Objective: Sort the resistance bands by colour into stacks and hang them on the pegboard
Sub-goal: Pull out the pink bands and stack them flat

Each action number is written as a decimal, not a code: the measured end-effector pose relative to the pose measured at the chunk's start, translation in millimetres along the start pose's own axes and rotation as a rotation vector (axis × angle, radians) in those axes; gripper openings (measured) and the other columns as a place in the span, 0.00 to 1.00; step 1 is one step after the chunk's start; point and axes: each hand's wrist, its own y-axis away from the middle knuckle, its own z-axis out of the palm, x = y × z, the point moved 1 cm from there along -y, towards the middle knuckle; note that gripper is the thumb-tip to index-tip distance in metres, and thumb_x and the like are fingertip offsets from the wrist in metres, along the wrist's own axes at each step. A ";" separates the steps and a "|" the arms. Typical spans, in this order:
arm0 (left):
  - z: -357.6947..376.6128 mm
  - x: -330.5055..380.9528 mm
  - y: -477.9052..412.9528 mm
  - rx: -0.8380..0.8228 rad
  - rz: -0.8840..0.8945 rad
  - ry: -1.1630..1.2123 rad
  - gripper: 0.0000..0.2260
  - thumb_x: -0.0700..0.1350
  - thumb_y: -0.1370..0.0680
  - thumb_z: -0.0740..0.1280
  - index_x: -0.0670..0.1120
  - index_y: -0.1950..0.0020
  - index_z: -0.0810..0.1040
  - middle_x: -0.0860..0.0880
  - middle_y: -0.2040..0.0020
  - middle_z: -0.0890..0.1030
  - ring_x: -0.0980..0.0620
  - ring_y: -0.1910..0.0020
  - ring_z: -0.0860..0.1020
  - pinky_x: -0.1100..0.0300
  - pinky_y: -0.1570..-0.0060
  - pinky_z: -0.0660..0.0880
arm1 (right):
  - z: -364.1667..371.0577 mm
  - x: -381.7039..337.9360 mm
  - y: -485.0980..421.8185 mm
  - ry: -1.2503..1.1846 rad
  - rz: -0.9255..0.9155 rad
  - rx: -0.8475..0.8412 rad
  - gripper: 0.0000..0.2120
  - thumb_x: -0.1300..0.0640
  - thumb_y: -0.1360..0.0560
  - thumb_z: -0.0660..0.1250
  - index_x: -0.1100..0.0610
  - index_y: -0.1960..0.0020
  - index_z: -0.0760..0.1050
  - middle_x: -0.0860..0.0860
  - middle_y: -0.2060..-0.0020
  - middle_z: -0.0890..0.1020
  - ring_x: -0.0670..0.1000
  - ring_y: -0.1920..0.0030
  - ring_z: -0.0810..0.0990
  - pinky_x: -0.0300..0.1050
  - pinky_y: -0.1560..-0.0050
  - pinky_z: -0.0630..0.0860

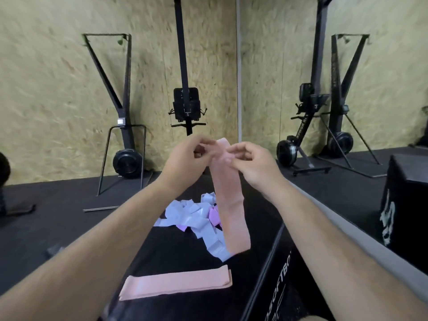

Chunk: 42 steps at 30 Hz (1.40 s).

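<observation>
- Currently both hands are up at chest-front, above the far part of the worktop [176,249], sharing one pink band [229,205].
- Left hand [185,158]: fingers [203,144] curled, pinching the band's top end from the left.
- Right hand [252,163]: fingers [234,154] curled, pinching the same end from the right. Both grips are narrow and close together.
- The held band hangs free from that end, long axis near vertical, with the lower end drifting a bit right and toward the person. Can't tell if its tail touches the lilac pile [196,216] behind it.
- That pile is a loose tangle, with purple band [214,215] poking out of it.
- Pink stack [178,283] lies flat at the near edge of the worktop, long axis left-right.
- Key relation: the stack is below the hands, closer to the body and slightly left, with its axis roughly a quarter turn off the hanging band.
- Judgement: the next move needs the band laid over sideways to match. The left hand looks marginally nearer the stack.
- Pegboard isn't in view, so hanging looks some way off.
</observation>
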 end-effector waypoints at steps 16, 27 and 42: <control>-59.9 0.6 84.3 0.099 -0.282 0.305 0.09 0.41 0.24 0.73 0.52 0.46 0.82 0.53 0.68 0.78 0.57 0.69 0.74 0.61 0.62 0.75 | 51.6 -56.1 39.0 0.034 0.064 -0.112 0.10 0.62 0.30 0.80 0.55 0.52 0.80 0.55 0.58 0.77 0.49 0.68 0.81 0.38 0.63 0.80; -58.7 -17.7 118.6 0.023 -0.337 0.351 0.11 0.42 0.23 0.73 0.51 0.42 0.80 0.45 0.51 0.82 0.51 0.53 0.82 0.66 0.58 0.77 | 77.0 -51.0 45.2 -0.293 0.224 -0.160 0.10 0.67 0.28 0.76 0.64 0.48 0.79 0.56 0.58 0.83 0.52 0.57 0.84 0.44 0.56 0.84; -49.9 -22.0 120.9 0.025 -0.428 0.423 0.04 0.41 0.22 0.71 0.47 0.48 0.80 0.44 0.62 0.80 0.53 0.62 0.79 0.59 0.59 0.79 | 86.3 -20.6 55.5 -0.223 0.116 -0.144 0.20 0.69 0.28 0.75 0.50 0.43 0.78 0.53 0.47 0.79 0.56 0.48 0.84 0.52 0.52 0.85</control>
